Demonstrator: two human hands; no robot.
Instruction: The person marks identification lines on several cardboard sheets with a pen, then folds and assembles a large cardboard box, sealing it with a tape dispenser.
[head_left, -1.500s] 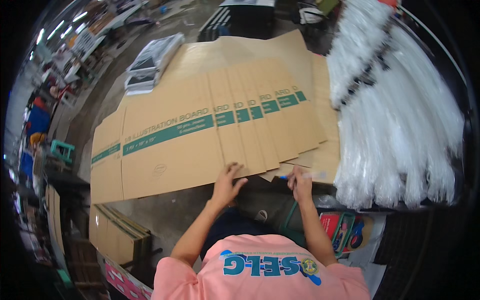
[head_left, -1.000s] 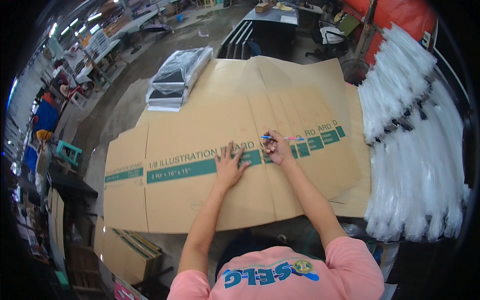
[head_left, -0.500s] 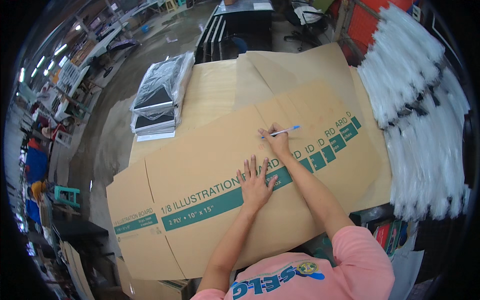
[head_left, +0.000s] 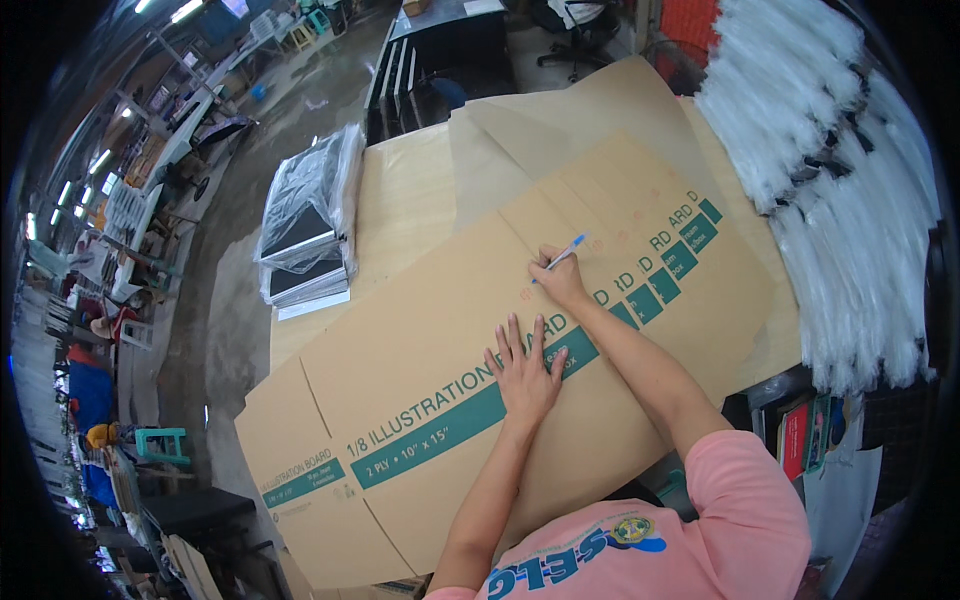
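A large flattened cardboard box (head_left: 420, 350) with a green printed band lies across the wooden table. My left hand (head_left: 527, 375) rests flat on it, fingers spread, over the printed lettering. Farther up and to the right, my right hand (head_left: 560, 277) grips a white and blue ballpoint pen (head_left: 569, 250). The pen slants, its blue end up to the right and its lower end close to the cardboard by small reddish marks. Whether the tip touches the surface I cannot tell.
Plastic-wrapped dark boards (head_left: 312, 215) are stacked at the table's far left. Plain brown sheets (head_left: 560, 120) lie at the far end, under the cardboard. Bundles of clear plastic (head_left: 830, 200) hang along the right. A teal stool (head_left: 160, 445) stands on the floor at left.
The view has shifted slightly. My right hand and the pen have turned, so the pen stands more steeply across the picture. My left hand stays flat on the cardboard.
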